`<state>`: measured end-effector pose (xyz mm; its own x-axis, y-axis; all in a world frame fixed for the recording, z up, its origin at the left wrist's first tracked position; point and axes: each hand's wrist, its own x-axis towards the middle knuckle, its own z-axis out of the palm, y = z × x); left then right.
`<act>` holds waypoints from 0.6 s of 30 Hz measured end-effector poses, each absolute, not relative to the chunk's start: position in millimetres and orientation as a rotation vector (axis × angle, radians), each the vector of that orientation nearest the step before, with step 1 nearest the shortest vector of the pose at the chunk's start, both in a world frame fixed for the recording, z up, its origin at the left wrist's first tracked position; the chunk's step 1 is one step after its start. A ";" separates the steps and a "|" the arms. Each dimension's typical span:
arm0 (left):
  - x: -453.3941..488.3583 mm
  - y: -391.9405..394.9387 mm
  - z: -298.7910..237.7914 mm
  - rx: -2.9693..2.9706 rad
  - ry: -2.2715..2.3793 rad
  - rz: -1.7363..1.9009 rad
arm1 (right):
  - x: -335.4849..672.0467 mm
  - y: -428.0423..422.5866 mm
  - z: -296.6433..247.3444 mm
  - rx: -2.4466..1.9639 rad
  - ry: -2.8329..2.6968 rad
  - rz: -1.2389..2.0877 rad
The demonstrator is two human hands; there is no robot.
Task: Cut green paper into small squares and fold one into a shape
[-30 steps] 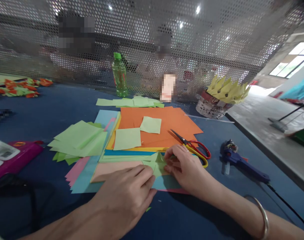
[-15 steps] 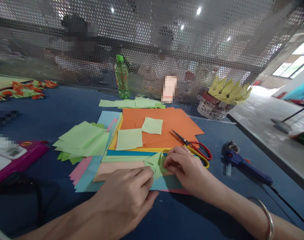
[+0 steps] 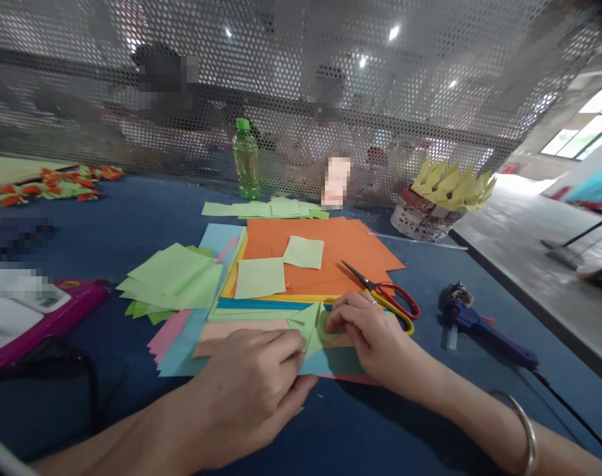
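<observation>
A small light-green sheet of paper (image 3: 311,325), folded to a point at its top, lies on the paper stack between my hands. My left hand (image 3: 263,377) presses on its left side with curled fingers, thumb toward the table edge. On the other side, my right hand (image 3: 365,327) pinches the paper's right edge. Right behind the right hand lie scissors (image 3: 402,299) with red and yellow handles. Beneath everything is a stack of coloured sheets, with orange paper (image 3: 330,241) on top at the back. Two light-green squares (image 3: 260,277) rest on the orange sheets.
Loose green sheets (image 3: 174,277) are piled at left, near a magenta-and-white device (image 3: 67,320). Green strips (image 3: 265,209) and a green bottle (image 3: 246,158) stand before a perforated metal screen (image 3: 281,66). To the right are a blue glue gun (image 3: 489,327) and a yellow folded-paper basket (image 3: 429,201).
The view has shifted slightly, so things on the left appear a little further right. Both hands stay on the folded green paper, almost unmoved.
</observation>
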<state>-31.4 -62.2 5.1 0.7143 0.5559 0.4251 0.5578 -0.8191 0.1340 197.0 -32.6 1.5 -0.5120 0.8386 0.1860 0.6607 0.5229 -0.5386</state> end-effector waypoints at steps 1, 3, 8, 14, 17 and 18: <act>-31.8 -61.6 4.6 -2.900 -0.932 -0.743 | 197.0 -32.1 1.0 -1.219 -2.338 0.567; -32.9 -59.8 2.8 -2.872 -0.913 -0.829 | 196.8 -31.4 -0.7 -1.186 -2.325 0.561; -36.8 -53.0 -2.8 -2.742 -1.072 -0.996 | 194.3 -34.0 -2.3 -1.102 -2.269 0.533; -39.4 -47.5 -3.9 -2.804 -1.333 -0.758 | 189.9 -40.4 2.7 -1.086 -2.272 0.443; -39.1 -47.8 -3.0 -2.861 -1.292 -0.699 | 187.8 -43.3 2.9 -1.084 -2.300 0.396; -38.9 -48.0 -2.8 -2.875 -1.262 -0.696 | 187.0 -44.2 2.6 -1.085 -2.314 0.384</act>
<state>-38.9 -48.0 -2.8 0.5989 0.7167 0.3573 0.6847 -0.6897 0.2357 187.0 -44.2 2.6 -0.5227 0.7737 0.3581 0.6165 0.6331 -0.4681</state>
